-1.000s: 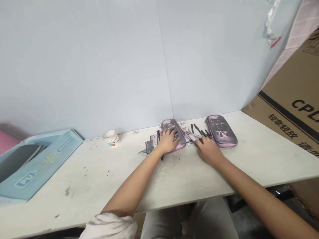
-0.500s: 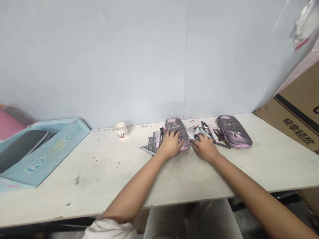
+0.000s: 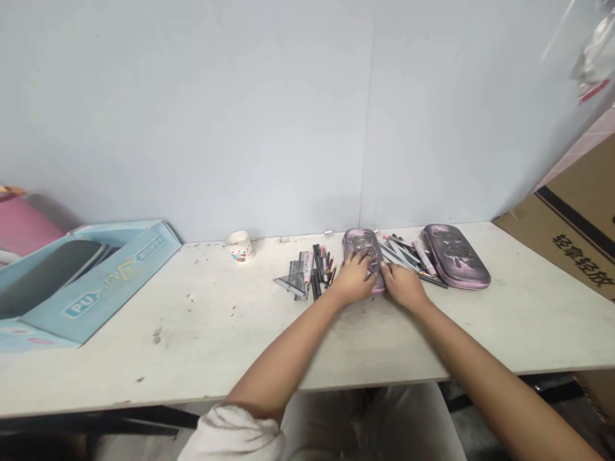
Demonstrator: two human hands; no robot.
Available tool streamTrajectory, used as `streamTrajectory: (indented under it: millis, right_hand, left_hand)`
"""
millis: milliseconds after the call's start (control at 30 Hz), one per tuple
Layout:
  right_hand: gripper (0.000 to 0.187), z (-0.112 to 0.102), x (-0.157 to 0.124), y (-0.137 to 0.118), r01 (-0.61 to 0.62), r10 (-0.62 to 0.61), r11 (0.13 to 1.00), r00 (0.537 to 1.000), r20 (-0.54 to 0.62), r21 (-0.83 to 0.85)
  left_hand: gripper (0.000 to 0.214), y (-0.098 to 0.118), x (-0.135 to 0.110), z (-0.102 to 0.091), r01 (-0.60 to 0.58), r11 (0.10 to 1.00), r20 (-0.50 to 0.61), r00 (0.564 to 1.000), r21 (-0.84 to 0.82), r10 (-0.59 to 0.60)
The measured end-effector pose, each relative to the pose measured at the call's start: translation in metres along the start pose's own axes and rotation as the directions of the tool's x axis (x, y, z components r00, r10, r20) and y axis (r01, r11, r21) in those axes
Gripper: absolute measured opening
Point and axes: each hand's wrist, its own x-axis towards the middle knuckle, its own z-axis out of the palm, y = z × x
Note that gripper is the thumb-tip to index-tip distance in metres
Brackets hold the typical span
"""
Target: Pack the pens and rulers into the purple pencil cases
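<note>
Two pink pencil cases lie at the back of a white table (image 3: 192, 333). My left hand (image 3: 354, 282) lies on top of the nearer pencil case (image 3: 360, 242), fingers curled over it. My right hand (image 3: 403, 287) grips the same case at its near right corner. The second pencil case (image 3: 456, 255) lies to the right, closed and untouched. Several pens and markers (image 3: 408, 256) are scattered between the two cases. More pens (image 3: 321, 267) and a grey set square (image 3: 291, 282) lie left of my left hand.
A small paper cup (image 3: 239, 246) stands by the wall. A light blue box (image 3: 81, 282) lies at the table's left end, with something pink (image 3: 24, 227) behind it. A brown cardboard carton (image 3: 576, 237) leans at the right. A grey wall closes the back.
My right hand has moved left from the loose pens onto the nearer case. The case has shifted to the right of the pens on its left, with my left hand on it. The camera turned left.
</note>
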Motion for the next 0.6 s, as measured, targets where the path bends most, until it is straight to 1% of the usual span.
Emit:
streamTrajectory:
  millis: [100,167,233,267,300,333,367,400,433,467,500,533,567,600]
  right_hand:
    - [0.057,0.000,-0.001,0.004,-0.057,0.058,0.998,0.998,-0.008,0.030]
    - [0.055,-0.001,-0.003,0.008,-0.064,0.071,0.989,0.996,-0.048,0.135]
    - [0.053,-0.002,-0.006,0.009,-0.015,0.059,0.954,0.988,-0.140,0.301]
    - [0.052,-0.002,-0.008,0.008,0.032,0.049,0.925,0.978,-0.202,0.379]
    - [0.052,-0.003,-0.010,0.006,0.089,0.035,0.894,0.963,-0.266,0.439]
    - [0.053,-0.002,-0.012,0.002,0.149,0.018,0.861,0.947,-0.321,0.487]
    - [0.053,-0.002,-0.013,-0.002,0.210,-0.007,0.825,0.932,-0.362,0.524]
    - [0.053,-0.002,-0.014,-0.007,0.270,-0.042,0.789,0.920,-0.390,0.552]
    - [0.052,-0.002,-0.014,-0.013,0.325,-0.084,0.757,0.908,-0.410,0.567]
    - [0.051,-0.001,-0.014,-0.019,0.371,-0.126,0.734,0.898,-0.422,0.569]
    - [0.049,-0.001,-0.013,-0.025,0.409,-0.168,0.722,0.886,-0.431,0.559]
    - [0.047,0.000,-0.012,-0.031,0.439,-0.206,0.719,0.875,-0.439,0.539]
    - [0.045,0.000,-0.010,-0.036,0.463,-0.237,0.723,0.864,-0.445,0.513]
    - [0.042,0.001,-0.008,-0.041,0.478,-0.257,0.732,0.853,-0.453,0.485]
  left_hand:
    - [0.046,0.008,0.004,0.005,0.019,0.993,-0.036,0.999,-0.117,-0.024]
    - [0.053,0.012,0.004,0.005,0.043,0.976,-0.105,0.992,-0.216,-0.067]
    - [0.066,0.014,0.004,0.002,0.070,0.941,-0.217,0.965,-0.331,-0.148]
    - [0.073,0.014,0.004,-0.002,0.089,0.909,-0.276,0.937,-0.407,-0.215]
    - [0.077,0.013,0.004,-0.006,0.104,0.860,-0.321,0.900,-0.500,-0.295]
    - [0.078,0.010,0.004,-0.012,0.105,0.793,-0.341,0.863,-0.600,-0.373]
    - [0.075,0.008,0.004,-0.018,0.090,0.713,-0.337,0.836,-0.695,-0.434]
    - [0.069,0.004,0.002,-0.025,0.066,0.634,-0.316,0.825,-0.771,-0.470]
    - [0.062,0.001,-0.001,-0.033,0.042,0.570,-0.290,0.829,-0.821,-0.479]
    - [0.055,-0.003,-0.004,-0.040,0.024,0.534,-0.273,0.840,-0.845,-0.469]
    - [0.050,-0.006,-0.009,-0.048,0.017,0.531,-0.270,0.847,-0.847,-0.459]
    - [0.047,-0.008,-0.015,-0.055,0.018,0.561,-0.291,0.841,-0.828,-0.457]
    - [0.046,-0.010,-0.021,-0.060,0.026,0.623,-0.343,0.816,-0.782,-0.466]
    - [0.048,-0.011,-0.027,-0.065,0.042,0.705,-0.422,0.775,-0.708,-0.470]
